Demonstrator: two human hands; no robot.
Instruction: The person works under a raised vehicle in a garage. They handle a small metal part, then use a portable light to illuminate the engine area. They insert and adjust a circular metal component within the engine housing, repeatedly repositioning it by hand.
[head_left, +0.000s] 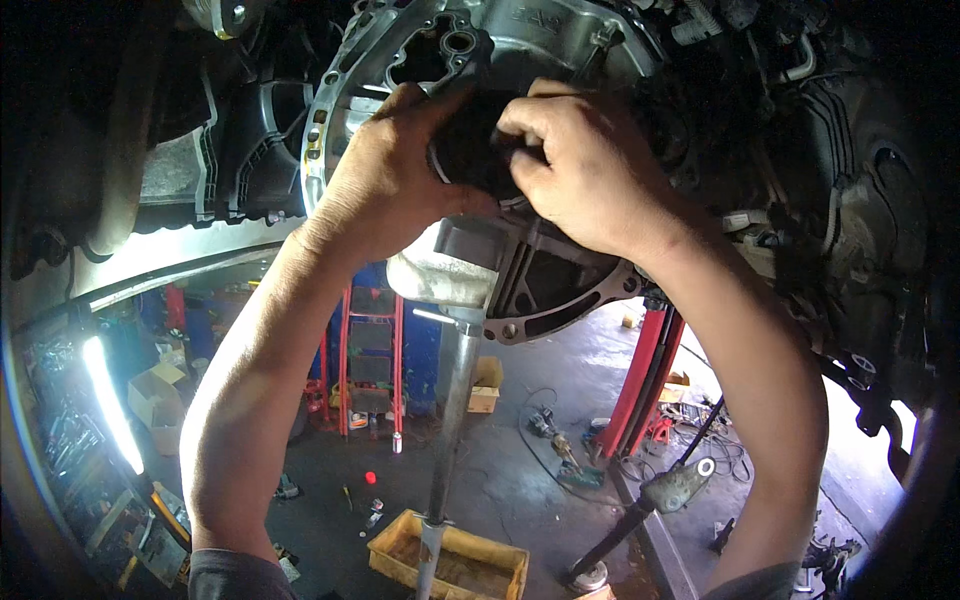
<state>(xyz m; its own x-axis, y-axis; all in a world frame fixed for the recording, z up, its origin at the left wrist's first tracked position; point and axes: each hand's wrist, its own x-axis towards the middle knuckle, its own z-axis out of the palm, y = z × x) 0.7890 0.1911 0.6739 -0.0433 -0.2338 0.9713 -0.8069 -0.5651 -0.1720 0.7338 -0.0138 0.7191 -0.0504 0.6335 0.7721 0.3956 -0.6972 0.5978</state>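
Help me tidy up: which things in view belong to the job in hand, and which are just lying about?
Likely the job: dark part between left hand and right hand; silver housing; pole.
Likely lying about: cardboard box; can; red object.

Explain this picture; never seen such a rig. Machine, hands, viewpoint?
There's no robot: these are a person's own bare hands. A wide fisheye camera worn on the head took this one picture, so straight edges bend near its rim. The left grip spreads around a dark part at a silver metal housing; the right grip curls its fingers at that part's right side. Deep shadow hides how firmly either holds it. A metal pole rises toward the housing. Below, a yellow tray sits on the gray floor; a tube lamp glows at left.
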